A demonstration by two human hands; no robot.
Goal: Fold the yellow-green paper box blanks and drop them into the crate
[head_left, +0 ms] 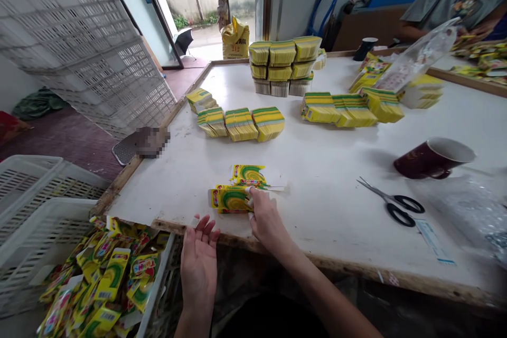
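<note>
My right hand (266,216) is closed on the end of a yellow carton (229,199) with a green swirl, just above the white table near its front edge. Whether it is one flat carton or several together I cannot tell. Right behind it lies a small pile of similar flat cartons (247,174). My left hand (201,251) is at the table's edge, palm up, fingers spread and slightly curled, with nothing in it. Its fingertips are left of and below the carton, apart from it.
Bundled cartons stand in rows (241,124) and in a taller stack (279,66). To the right are scissors (392,203), a dark mug (431,158) and clear plastic (471,216). A white crate (148,296) full of loose cartons stands lower left. Another person (455,5) sits across.
</note>
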